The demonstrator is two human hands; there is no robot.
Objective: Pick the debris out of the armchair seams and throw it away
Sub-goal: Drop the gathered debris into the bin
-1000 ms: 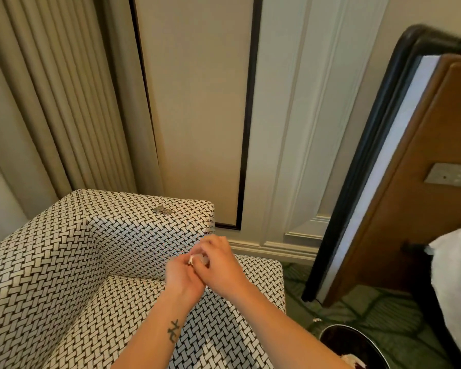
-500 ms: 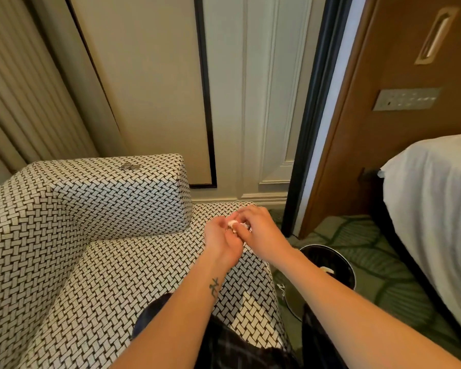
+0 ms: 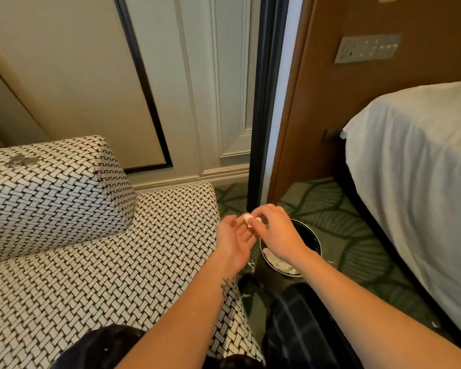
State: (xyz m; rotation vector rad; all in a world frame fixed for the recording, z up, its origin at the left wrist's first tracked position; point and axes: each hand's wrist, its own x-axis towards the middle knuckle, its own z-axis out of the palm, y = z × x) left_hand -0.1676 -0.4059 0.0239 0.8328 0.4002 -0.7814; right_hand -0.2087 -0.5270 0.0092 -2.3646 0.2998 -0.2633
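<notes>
Head view: at lower centre, the right hand [image 3: 276, 231] pinches a small white scrap of debris [image 3: 248, 217] above the open left hand [image 3: 233, 242], beside the black waste bin [image 3: 313, 239]. Released early, it would likely land on the armchair [image 3: 91, 251] or carpet [image 3: 343, 222].

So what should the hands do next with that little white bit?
Probably let it drop into the bin. The right hand pinches the white scrap by the open left hand, above the black bin's edge, and the bin already holds pale scraps. Shifting slightly right first would centre it over the opening.
</notes>
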